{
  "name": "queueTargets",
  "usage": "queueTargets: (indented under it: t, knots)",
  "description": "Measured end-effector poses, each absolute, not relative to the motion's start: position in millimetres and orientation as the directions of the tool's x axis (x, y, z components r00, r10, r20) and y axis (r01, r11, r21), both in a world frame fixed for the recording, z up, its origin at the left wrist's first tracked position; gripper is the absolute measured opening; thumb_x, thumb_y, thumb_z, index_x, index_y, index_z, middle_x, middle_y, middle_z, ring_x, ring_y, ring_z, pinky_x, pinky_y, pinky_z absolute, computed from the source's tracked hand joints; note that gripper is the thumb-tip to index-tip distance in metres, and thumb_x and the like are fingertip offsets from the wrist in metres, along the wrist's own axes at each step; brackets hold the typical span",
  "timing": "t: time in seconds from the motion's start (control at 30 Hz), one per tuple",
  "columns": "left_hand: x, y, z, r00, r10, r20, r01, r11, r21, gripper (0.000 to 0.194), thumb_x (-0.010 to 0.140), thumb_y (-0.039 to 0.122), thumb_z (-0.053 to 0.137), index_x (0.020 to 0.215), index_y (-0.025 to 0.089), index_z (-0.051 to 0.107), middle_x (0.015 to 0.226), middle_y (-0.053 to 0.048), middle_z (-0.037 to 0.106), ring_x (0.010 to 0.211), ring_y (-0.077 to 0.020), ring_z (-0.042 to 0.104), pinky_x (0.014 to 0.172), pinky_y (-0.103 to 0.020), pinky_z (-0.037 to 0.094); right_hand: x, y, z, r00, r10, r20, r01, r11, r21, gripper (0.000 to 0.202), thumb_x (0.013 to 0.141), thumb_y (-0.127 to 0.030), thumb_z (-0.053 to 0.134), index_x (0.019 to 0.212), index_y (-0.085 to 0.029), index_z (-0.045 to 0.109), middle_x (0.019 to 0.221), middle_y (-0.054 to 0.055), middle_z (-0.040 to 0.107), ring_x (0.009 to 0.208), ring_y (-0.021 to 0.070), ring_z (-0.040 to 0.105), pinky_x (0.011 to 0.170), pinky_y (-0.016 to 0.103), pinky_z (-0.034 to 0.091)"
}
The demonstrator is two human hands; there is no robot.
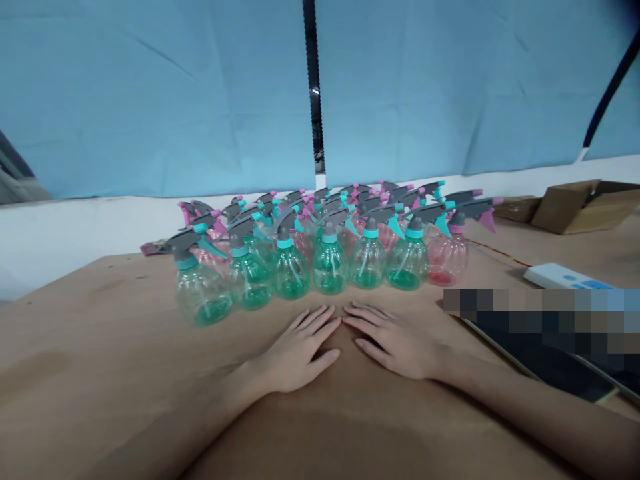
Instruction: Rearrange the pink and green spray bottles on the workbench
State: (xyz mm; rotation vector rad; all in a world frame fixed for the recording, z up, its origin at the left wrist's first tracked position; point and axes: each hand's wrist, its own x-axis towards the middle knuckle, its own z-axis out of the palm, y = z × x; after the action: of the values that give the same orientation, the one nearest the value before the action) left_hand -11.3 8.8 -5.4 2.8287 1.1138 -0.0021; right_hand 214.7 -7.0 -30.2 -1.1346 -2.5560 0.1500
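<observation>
My left hand (pixel 303 350) lies flat on the wooden table (pixel 125 387), fingers stretched forward and holding nothing. Beside it, my right hand (pixel 395 340) rests palm down with its fingers extended, their tips close to those of the left. Just beyond both hands stand several spray bottles in rows. A clear green spray bottle (pixel 331 267) with a grey and teal trigger head is nearest the fingertips. At the left end of the front row, another green spray bottle (pixel 203 293) leans slightly. A pink spray bottle (pixel 447 257) ends the row on the right. Bottles behind are partly hidden.
An open cardboard box (pixel 583 207) sits at the back right. A white power strip (pixel 563 275) with a cord lies in front of it. Dark flat panels (pixel 545 360), partly pixelated, lie at the right. Blue cloth (pixel 200 100) covers the wall behind.
</observation>
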Motion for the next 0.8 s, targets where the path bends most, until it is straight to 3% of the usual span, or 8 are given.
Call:
queueTargets:
  t: [0.43, 0.8]
  knots:
    - [-10.6, 8.9, -5.3, 0.741, 0.672, -0.018, 0.670, -0.735, 0.103, 0.059, 0.091, 0.051, 0.025, 0.139, 0.018, 0.027, 0.148, -0.006, 0.019, 0.136, -0.0217, 0.016, 0.111, -0.042, 0.018, 215.7, -6.5, -31.8, -0.621, 0.731, 0.282, 0.680, 0.681, -0.270, 0.045, 0.093, -0.035, 0.034, 0.135, -0.018, 0.039, 0.140, 0.009, 0.039, 0.130, 0.0210, 0.029, 0.107, 0.043, 0.026]
    - [-11.3, 9.7, -8.0, 0.744, 0.668, -0.006, 0.666, -0.740, 0.095, 0.059, 0.091, 0.050, 0.026, 0.139, 0.017, 0.027, 0.148, -0.006, 0.020, 0.136, -0.0221, 0.017, 0.110, -0.042, 0.018, 215.1, -7.0, -30.9, -0.621, 0.740, 0.260, 0.700, 0.672, -0.241, 0.045, 0.093, -0.035, 0.032, 0.133, -0.016, 0.041, 0.139, 0.009, 0.039, 0.130, 0.0210, 0.029, 0.107, 0.041, 0.026]
